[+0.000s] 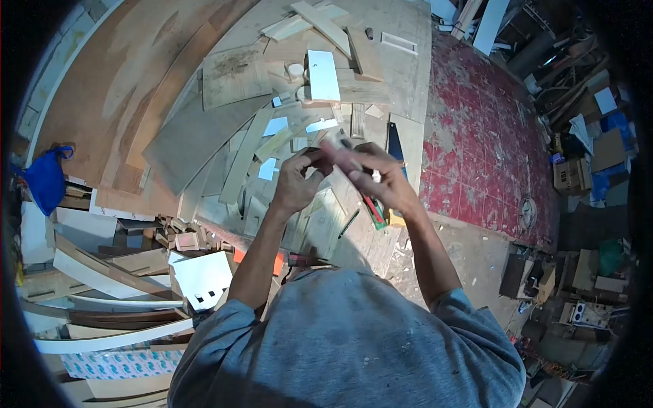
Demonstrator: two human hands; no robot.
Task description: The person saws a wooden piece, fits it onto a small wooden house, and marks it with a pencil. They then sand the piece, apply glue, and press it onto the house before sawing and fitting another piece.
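Note:
A reddish, block-like piece with a pale end (pixel 342 155), smeared by motion, is in my right hand (pixel 382 175), whose fingers and thumb close round its near end. My left hand (pixel 298 183) is beside it, with bent fingers and the thumb pinched together right at the piece's left edge; what sits in that pinch is hidden. Both hands are over the cluttered wooden table (pixel 408 75). Just beyond my right hand lies a saw with a dark blade (pixel 393 139). A dark pencil-like stick (pixel 349 223) lies below the hands, near a red and green strip (pixel 373 211).
Wood offcuts (pixel 275 139) and a white-faced block (pixel 323 76) lie beyond my hands. Large boards (pixel 197 139) lean at the left. Stacked strips and panels (pixel 109 272) fill the lower left. A worn red surface (pixel 483 149) borders the table on the right.

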